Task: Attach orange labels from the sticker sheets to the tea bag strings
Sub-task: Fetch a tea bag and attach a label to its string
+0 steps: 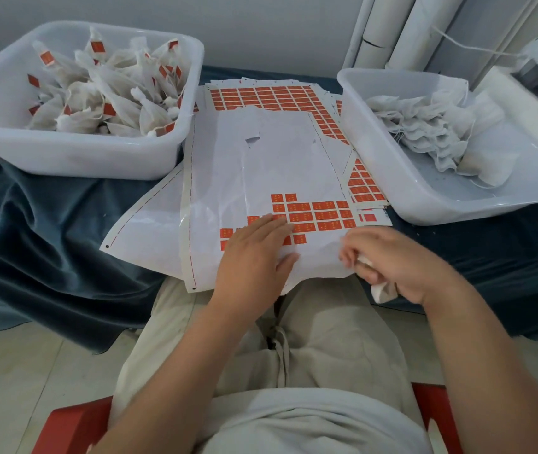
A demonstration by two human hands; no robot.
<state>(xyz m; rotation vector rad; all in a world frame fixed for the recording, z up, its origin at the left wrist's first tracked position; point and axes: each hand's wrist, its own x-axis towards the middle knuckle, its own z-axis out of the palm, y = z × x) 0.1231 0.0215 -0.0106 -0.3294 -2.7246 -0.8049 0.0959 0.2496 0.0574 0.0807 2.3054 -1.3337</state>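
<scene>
The fingers [276,226] of the left hand [254,260] are held straight and close together. They are laid flat on the top sticker sheet [277,158], with the tips covering part of the remaining orange labels [315,211]. The thumb is spread sideways on bare backing. The fingers [354,253] of the right hand [395,262] are curled, and a white tea bag [382,291] is gripped inside them, its lower end protruding below the palm. Its string cannot be made out. The right hand is positioned at the sheet's near right corner, just beside the left hand but apart from it.

The top sheet is largely stripped, and labels are left only in a block near its front edge. Lower sheets [261,95] are stacked beneath it, with full rows exposed at the far end. To the left, a white tub [81,158] is filled with labelled bags [107,86]. To the right, a second white tub [425,204] is seen with a pile of unlabelled bags [425,126]. Everything is set on a blue cloth [48,224]. The person is seated on a red stool [74,427].
</scene>
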